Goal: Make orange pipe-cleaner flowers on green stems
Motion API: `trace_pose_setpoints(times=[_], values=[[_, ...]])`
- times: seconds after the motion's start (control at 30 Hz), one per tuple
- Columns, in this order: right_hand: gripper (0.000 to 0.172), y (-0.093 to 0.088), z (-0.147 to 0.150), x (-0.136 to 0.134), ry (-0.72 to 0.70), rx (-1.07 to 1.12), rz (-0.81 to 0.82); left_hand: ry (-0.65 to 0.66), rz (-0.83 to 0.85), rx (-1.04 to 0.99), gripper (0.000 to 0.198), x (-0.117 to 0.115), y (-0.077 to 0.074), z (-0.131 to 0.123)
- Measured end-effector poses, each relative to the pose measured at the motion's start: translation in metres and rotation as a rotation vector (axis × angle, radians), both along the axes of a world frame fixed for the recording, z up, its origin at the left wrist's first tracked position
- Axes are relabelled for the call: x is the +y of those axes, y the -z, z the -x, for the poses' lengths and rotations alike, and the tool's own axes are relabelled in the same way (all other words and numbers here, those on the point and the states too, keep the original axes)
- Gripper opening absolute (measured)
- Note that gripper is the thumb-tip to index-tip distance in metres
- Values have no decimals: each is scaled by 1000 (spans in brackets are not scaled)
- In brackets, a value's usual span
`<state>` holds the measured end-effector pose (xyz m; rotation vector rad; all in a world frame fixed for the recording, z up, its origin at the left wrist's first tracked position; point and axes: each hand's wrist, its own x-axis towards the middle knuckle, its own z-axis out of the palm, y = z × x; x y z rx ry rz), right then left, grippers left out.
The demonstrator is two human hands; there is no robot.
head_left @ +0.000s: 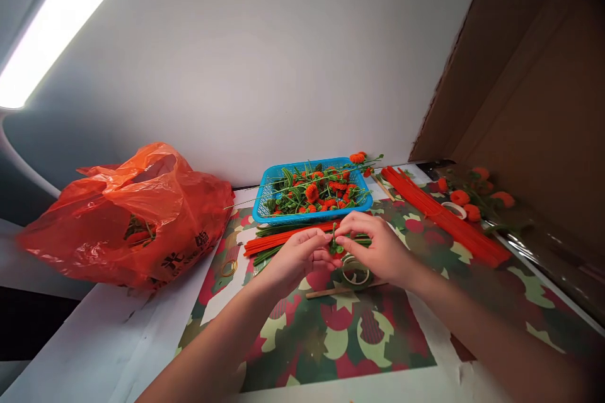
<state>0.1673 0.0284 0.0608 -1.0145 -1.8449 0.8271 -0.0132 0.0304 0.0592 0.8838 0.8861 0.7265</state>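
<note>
In the middle of the head view both hands pinch one small pipe-cleaner flower [336, 245], with green on top and a bit of orange below. My left hand [305, 255] holds it from the left with thumb and forefinger, the other fingers curled. From the right, my right hand [375, 245] grips it with thumb and bent fingers, which partly hide it. Just below lies a roll of green tape [355, 272] beside a thin wooden stick [331, 292]. Behind the hands are bundled red pipe cleaners [269, 243] and green pipe cleaners [262, 257].
A blue basket [259, 201] of orange-and-green flowers stands at the back. Left is an orange plastic bag [184, 201]; a gold ring [229, 268] lies nearer. Right are a long red pipe-cleaner bundle [439, 217], a white tape roll [454, 210], more orange flowers [466, 198] and a cardboard wall [529, 75].
</note>
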Motion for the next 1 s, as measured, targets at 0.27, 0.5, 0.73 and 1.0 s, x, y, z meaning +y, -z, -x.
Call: trace_pose_setpoints(times=[0.27,0.5,0.73,1.0], values=[[15,11,4,0,120,53,110,-44,-180,82,42,-3,-1,-5],[15,10,1,3,110,156,157,-20,-88,129,45,-2,-4,-3],[17,1,-4,4,-49,34,153,64,-71,177,40,-1,-4,-2],[17,-5,-3,-6,-56,-319,-6,53,-281,423,25,-10,1,-8]])
